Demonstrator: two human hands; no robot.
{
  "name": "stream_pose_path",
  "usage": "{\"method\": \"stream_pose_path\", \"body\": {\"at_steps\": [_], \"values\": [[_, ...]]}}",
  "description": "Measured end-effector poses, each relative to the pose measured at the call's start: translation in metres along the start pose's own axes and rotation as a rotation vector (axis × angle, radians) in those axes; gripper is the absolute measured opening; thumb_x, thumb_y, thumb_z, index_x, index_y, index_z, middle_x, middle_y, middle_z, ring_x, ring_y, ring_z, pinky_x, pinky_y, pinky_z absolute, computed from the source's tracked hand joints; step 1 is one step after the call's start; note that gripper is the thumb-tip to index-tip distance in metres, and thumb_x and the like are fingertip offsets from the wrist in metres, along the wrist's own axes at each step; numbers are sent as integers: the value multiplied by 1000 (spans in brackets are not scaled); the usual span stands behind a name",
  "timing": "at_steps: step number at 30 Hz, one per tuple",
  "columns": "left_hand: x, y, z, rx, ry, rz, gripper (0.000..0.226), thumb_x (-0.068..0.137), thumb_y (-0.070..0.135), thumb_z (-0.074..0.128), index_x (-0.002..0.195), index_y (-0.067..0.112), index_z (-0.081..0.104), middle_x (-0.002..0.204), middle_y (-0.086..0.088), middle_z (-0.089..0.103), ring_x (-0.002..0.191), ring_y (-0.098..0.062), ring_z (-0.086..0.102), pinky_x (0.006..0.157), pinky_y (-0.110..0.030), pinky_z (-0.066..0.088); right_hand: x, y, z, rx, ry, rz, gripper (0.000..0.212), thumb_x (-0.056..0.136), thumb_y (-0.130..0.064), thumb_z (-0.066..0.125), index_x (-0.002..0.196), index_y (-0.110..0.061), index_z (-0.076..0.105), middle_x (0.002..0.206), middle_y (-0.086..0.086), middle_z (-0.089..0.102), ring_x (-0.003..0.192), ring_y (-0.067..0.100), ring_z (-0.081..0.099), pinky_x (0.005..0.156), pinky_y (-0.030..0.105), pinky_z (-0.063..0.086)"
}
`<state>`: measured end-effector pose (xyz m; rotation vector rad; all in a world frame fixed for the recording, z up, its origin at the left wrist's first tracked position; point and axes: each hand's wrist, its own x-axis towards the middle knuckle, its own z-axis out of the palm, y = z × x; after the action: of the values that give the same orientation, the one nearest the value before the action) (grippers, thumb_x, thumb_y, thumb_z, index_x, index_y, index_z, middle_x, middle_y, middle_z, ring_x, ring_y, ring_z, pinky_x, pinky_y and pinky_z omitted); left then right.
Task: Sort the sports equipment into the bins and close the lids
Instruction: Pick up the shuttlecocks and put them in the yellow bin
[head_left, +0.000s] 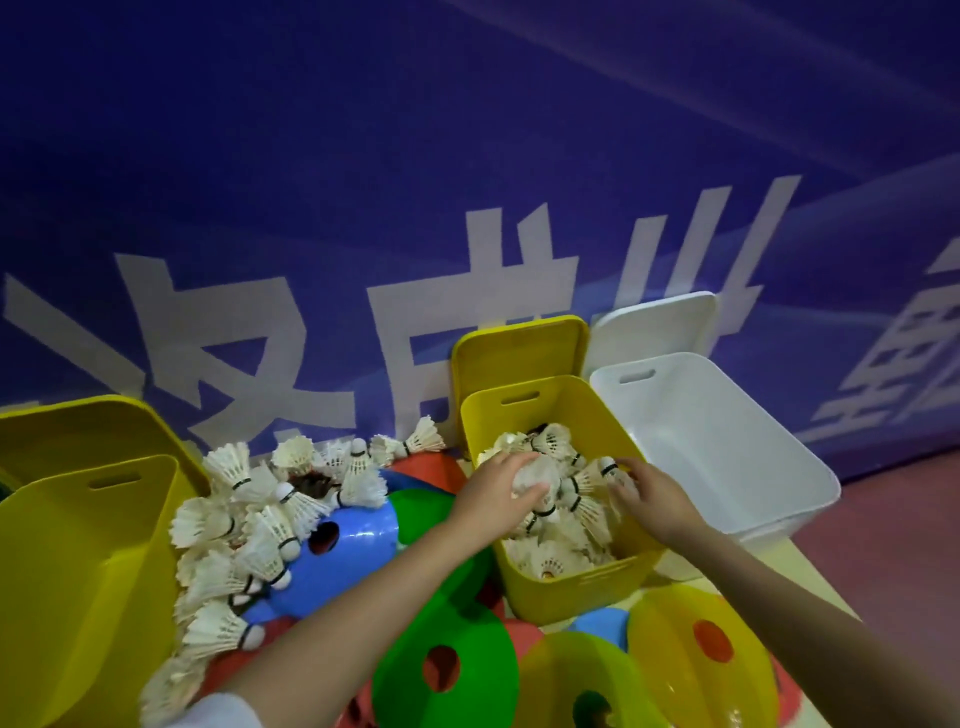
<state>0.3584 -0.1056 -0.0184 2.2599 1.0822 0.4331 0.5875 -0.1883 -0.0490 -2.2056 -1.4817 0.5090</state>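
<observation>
Blue wall (363, 130) behind shuttlecock-strewn cones (447, 670).

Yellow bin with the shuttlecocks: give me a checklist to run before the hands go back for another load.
1. Yellow bin lid off, propped behind: ok.
2. Room left in it for more: ok.
3. Left hand emptied: not ok, it grips shuttlecocks.
4. Right hand emptied: cannot tell, fingers curl among the shuttlecocks.
5. Loose shuttlecock pile all sorted: not ok.
6. White bin open: ok.
</observation>
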Motion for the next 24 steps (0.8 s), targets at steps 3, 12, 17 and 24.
{"method": "stream_pose_path", "body": {"at_steps": [3, 12, 17, 24], "values": [[16, -3, 17, 46, -40, -2, 53, 92, 46, 52, 140, 27, 43, 138, 1, 48, 128, -15, 45, 101, -31, 41, -5, 10, 6, -117, -82, -124, 50, 97, -40, 46, 142, -22, 37, 140, 5, 49, 124, 23, 49, 97, 31, 38], [47, -20, 50, 647, -386, 63, 47, 95, 51, 41, 137, 31, 46, 131, 3, 57, 120, -19, 51, 90, -34, 48, -14, 21, 18, -163, 11, -240, 44, 97, -42, 40, 136, -22, 39, 115, 7, 60, 90, 28, 61, 70, 34, 46], [53, -18, 59, 743, -416, 81, 47, 96, 49, 41, 137, 29, 46, 125, 0, 61, 113, -21, 56, 84, -34, 49, -9, 21, 21, -147, 7, -228, 43, 98, -39, 39, 137, -19, 38, 113, 9, 59, 90, 29, 60, 72, 37, 49], [56, -21, 63, 751, -481, 11, 49, 96, 48, 41, 139, 24, 43, 126, -8, 57, 118, -26, 51, 90, -40, 46, 3, 18, 21, -197, -140, -183, 45, 99, -38, 38, 141, -21, 34, 130, 10, 50, 105, 32, 57, 83, 38, 49]]}}
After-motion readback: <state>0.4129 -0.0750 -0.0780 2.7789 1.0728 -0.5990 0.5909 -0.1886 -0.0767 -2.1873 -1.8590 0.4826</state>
